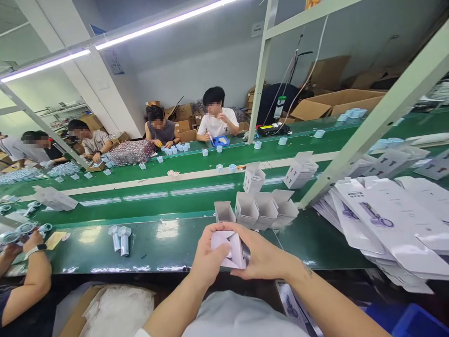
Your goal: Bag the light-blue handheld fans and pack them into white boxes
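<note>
A small white cardboard box is held between both hands in front of my body, its flap end turned toward me. My left hand wraps its left side, the thumb pressing on the end flaps. Around the right side curls my right hand, fingers closed on it. Just beyond, a row of white boxes with raised flaps stands upright on the green bench. To the right lies a stack of flat printed cartons.
Two light-blue devices lie on the bench at left. A co-worker's arm handles similar parts at far left. Small blue cups dot the green line opposite, where several people sit. A slanted metal post rises at right.
</note>
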A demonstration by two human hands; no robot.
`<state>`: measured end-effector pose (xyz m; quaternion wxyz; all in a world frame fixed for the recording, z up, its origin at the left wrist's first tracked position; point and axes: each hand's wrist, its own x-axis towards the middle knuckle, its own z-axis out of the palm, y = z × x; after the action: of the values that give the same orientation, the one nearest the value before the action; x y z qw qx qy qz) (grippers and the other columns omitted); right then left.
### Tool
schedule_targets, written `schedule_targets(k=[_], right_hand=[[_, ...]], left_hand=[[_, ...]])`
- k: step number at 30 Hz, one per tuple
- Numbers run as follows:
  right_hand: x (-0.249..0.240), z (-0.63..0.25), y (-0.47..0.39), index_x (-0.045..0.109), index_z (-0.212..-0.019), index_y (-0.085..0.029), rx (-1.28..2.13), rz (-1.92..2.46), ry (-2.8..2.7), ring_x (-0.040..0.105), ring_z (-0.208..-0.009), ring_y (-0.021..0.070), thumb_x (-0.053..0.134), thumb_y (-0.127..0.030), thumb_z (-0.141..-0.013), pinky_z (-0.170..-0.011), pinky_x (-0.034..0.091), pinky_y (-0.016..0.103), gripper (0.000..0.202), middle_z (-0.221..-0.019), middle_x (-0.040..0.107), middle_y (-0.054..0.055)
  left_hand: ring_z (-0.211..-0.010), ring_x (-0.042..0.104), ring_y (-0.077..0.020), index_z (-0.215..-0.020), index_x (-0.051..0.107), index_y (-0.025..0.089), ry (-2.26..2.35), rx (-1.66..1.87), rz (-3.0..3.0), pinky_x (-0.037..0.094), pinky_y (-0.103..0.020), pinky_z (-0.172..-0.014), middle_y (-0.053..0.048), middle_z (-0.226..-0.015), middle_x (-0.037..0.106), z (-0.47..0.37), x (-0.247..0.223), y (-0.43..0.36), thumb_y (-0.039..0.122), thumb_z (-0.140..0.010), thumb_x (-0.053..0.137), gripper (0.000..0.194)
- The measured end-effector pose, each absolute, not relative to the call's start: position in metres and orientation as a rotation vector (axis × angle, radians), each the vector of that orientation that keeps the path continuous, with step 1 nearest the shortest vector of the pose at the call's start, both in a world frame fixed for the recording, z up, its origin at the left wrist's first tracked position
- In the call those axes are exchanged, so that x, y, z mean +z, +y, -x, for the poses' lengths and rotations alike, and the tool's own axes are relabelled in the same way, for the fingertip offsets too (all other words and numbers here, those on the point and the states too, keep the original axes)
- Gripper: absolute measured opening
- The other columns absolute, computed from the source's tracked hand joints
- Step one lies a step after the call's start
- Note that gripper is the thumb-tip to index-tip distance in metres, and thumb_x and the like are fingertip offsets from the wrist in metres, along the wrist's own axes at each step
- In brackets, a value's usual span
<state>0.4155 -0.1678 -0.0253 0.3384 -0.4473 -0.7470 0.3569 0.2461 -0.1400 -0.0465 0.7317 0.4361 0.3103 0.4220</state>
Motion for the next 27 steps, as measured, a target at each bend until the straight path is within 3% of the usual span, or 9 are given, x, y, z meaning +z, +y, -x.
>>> schedule_targets(k=[7,10,14,19,21,24,27], right_hand=[[-0.027,-0.422,-0.186,0.032,-0.139,-0.025,0.862,1.227,-1.886,0.054,-0.115,0.0272,0.076,-0.021,-0.059,-0.096,0.045,0.037,0.091,-0.136,0.048,0.01],[-0.031,-0.426,-0.194,0.029,-0.139,-0.026,0.838,1.261,-1.828,0.055,-0.113,0.0252,0.076,-0.019,-0.059,-0.091,0.048,0.034,0.093,-0.137,0.046,0.009],[-0.034,-0.43,-0.205,0.029,-0.139,-0.024,0.743,1.259,-1.807,0.05,-0.12,0.0278,0.076,-0.021,-0.06,-0.098,0.043,0.038,0.092,-0.138,0.045,0.012],[-0.038,-0.432,-0.219,0.027,-0.138,-0.023,0.67,1.285,-1.777,0.054,-0.114,0.0271,0.075,-0.018,-0.06,-0.094,0.047,0.037,0.091,-0.132,0.049,0.013],[-0.042,-0.432,-0.223,0.025,-0.139,-0.023,0.467,1.242,-1.886,0.05,-0.12,0.0279,0.072,-0.019,-0.069,-0.102,0.041,0.043,0.085,-0.134,0.048,0.015],[-0.051,-0.435,-0.232,0.017,-0.144,-0.026,0.168,1.138,-2.104,0.036,-0.134,0.0261,0.06,-0.015,-0.082,-0.115,0.018,0.054,0.076,-0.136,0.048,0.012],[-0.06,-0.45,-0.256,0.03,-0.141,-0.034,0.215,1.197,-2.247,0.023,-0.14,0.028,0.062,-0.013,-0.079,-0.115,0.006,0.059,0.073,-0.138,0.048,0.006]], left_hand=[[-0.083,0.058,-0.0155,-0.105,0.056,0.021,0.678,0.879,-0.917,0.046,-0.026,-0.073,-0.003,-0.101,0.062,-0.255,-0.047,-0.14,0.021,-0.065,0.072,0.042],[-0.089,0.059,-0.0181,-0.113,0.054,0.023,0.553,0.846,-0.799,0.047,-0.029,-0.077,-0.005,-0.11,0.061,-0.259,-0.05,-0.136,0.031,-0.067,0.075,0.051],[-0.091,0.061,-0.0192,-0.128,0.047,0.025,0.468,0.671,-0.826,0.048,-0.031,-0.078,-0.008,-0.122,0.056,-0.265,-0.058,-0.135,0.039,-0.071,0.075,0.065],[-0.121,0.049,-0.029,-0.136,0.044,0.024,0.365,0.625,-0.89,0.042,-0.037,-0.097,-0.011,-0.143,0.042,-0.27,-0.059,-0.135,0.065,-0.071,0.064,0.079],[-0.124,0.046,-0.0299,-0.134,0.046,0.022,0.46,0.564,-0.791,0.04,-0.038,-0.099,-0.012,-0.14,0.047,-0.274,-0.061,-0.132,0.073,-0.073,0.053,0.079],[-0.115,0.055,-0.0322,-0.127,0.052,0.012,0.547,0.21,-0.564,0.042,-0.042,-0.096,-0.016,-0.118,0.063,-0.283,-0.072,-0.127,0.071,-0.077,0.048,0.077],[-0.104,0.061,-0.0304,-0.122,0.055,0.006,0.536,-0.021,-0.522,0.043,-0.04,-0.093,-0.017,-0.107,0.067,-0.296,-0.083,-0.125,0.058,-0.076,0.058,0.069]])
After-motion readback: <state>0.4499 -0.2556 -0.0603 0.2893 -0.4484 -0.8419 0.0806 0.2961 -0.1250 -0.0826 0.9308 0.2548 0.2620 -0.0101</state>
